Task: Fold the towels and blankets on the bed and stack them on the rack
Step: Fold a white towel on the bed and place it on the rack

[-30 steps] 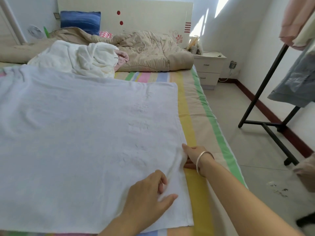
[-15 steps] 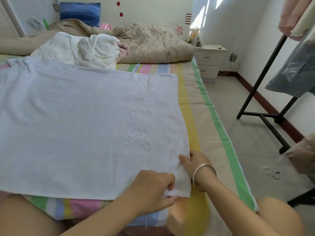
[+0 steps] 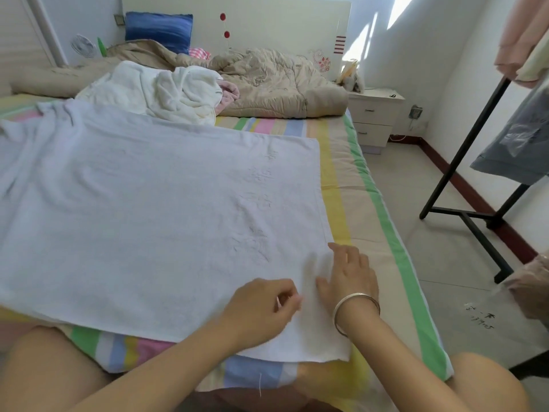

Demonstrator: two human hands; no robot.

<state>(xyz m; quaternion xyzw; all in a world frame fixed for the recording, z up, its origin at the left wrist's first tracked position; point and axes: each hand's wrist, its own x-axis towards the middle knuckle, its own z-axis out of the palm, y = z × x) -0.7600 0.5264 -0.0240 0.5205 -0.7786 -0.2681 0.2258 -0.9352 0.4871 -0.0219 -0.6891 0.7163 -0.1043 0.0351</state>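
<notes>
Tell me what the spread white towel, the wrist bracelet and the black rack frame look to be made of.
White towel: probably cotton terry, matte; nubby surface, soft wrinkles.
Bracelet: silvery metal, polished; bright glints along the thin band.
Rack frame: likely painted metal tube, matte black; straight rigid bars with no shine.

I can read nothing for certain. My towel (image 3: 148, 218) has a faint raised pattern (image 3: 261, 203) running down its right part. It may be characters, but it is too soft to make out. On the floor (image 3: 430, 263) to my right are a few dark handwritten marks (image 3: 479, 318), too small and smeared to read. The headboard (image 3: 267, 25) bears only red dots and stripes.
</notes>
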